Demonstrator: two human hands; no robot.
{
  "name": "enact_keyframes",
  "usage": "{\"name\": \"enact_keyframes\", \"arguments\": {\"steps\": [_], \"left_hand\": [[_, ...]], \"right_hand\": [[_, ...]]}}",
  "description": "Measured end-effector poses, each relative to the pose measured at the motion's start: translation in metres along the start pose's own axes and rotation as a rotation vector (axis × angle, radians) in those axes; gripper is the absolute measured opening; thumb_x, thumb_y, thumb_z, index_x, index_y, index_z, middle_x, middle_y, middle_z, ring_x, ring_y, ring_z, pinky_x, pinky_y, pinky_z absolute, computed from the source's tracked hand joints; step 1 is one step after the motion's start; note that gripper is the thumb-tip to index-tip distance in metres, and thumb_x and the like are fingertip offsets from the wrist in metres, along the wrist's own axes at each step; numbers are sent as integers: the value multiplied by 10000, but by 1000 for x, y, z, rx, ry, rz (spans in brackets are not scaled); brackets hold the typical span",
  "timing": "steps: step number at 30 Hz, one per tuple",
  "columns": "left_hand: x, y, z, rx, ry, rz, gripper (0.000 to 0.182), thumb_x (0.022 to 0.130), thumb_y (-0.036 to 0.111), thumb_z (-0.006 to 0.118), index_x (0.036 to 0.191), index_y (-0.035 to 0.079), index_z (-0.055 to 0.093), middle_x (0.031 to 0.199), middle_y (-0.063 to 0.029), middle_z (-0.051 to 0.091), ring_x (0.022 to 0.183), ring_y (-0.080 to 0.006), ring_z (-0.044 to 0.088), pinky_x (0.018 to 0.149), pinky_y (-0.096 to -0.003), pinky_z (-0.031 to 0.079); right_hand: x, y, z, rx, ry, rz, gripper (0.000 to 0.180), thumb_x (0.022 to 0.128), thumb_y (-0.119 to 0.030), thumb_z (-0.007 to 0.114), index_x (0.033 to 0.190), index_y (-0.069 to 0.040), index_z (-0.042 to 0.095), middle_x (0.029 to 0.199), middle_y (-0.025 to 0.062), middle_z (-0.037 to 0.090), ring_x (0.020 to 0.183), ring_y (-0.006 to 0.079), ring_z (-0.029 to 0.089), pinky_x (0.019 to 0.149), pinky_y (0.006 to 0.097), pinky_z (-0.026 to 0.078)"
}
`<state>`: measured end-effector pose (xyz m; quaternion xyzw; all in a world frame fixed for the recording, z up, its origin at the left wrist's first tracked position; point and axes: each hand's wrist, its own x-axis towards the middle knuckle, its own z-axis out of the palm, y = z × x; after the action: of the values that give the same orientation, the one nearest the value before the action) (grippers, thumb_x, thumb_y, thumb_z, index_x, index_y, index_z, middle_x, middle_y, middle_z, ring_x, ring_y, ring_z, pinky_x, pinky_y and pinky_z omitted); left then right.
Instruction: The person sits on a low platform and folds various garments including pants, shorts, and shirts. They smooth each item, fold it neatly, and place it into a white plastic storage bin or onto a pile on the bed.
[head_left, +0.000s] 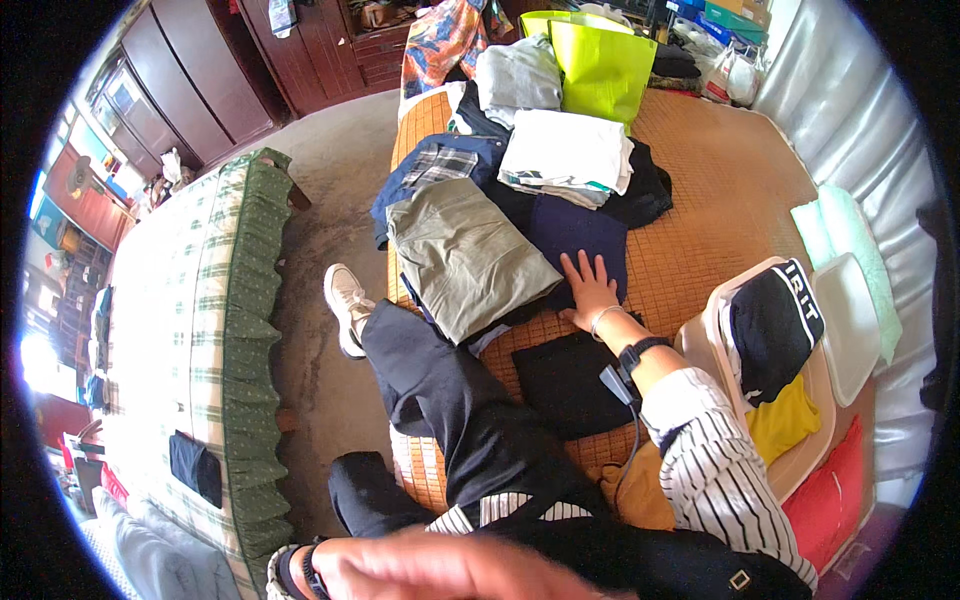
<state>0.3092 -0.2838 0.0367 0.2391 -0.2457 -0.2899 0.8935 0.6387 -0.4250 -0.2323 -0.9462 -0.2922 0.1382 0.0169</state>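
My right hand (590, 289) rests palm down with fingers spread on a folded navy garment (581, 229). Left of it lies a folded olive-grey garment (469, 259). Close to the camera at the bottom edge, my left hand (442, 566) is blurred, and its fingers cannot be made out. Under my right forearm, a folded black cloth (562, 386) lies on the woven bed mat (712, 165). Farther up are a stack of folded white clothes (570, 150), a blue garment with a plaid panel (442, 169) and a folded grey garment (519, 75).
A lime-green bag (607, 67) stands behind the stacks. To the right, a beige plastic bin (814, 450) holds black and yellow clothing, beside its lid (849, 330) and a mint towel (844, 217). Across the floor (330, 187) is another bed with a plaid cover (195, 300).
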Motion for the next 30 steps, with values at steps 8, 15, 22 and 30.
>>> {"name": "enact_keyframes", "arguments": {"steps": [8,15,22,30], "left_hand": [[-69,-66,-69,141,972,172,489,993,382,469,1249,-34,489,1073,-218,630,1085,-366,629,944,-455,502],[-86,-101,-111,-23,1022,162,339,1022,216,445,1233,-33,538,1038,-152,657,980,-267,655,908,-396,514],[-95,-110,-130,34,1075,56,328,1023,225,436,1189,-32,557,1007,-171,674,935,-276,673,854,-395,545],[-103,-123,-151,35,1093,-16,327,1023,223,448,1213,-24,550,1076,-149,653,990,-243,649,892,-341,514]], "right_hand": [[36,73,11,631,345,16,398,825,-200,695,1189,-54,627,1064,243,666,1025,420,620,906,437,487],[-27,95,13,1722,234,196,327,898,-244,673,1102,10,648,1000,73,690,850,184,639,787,328,502],[-80,97,-6,2141,43,103,375,951,-271,584,1172,31,617,1081,143,692,941,249,685,871,375,547],[-161,88,-8,2395,60,106,434,988,-319,483,1230,25,592,1156,175,666,975,304,674,913,397,541]]}}
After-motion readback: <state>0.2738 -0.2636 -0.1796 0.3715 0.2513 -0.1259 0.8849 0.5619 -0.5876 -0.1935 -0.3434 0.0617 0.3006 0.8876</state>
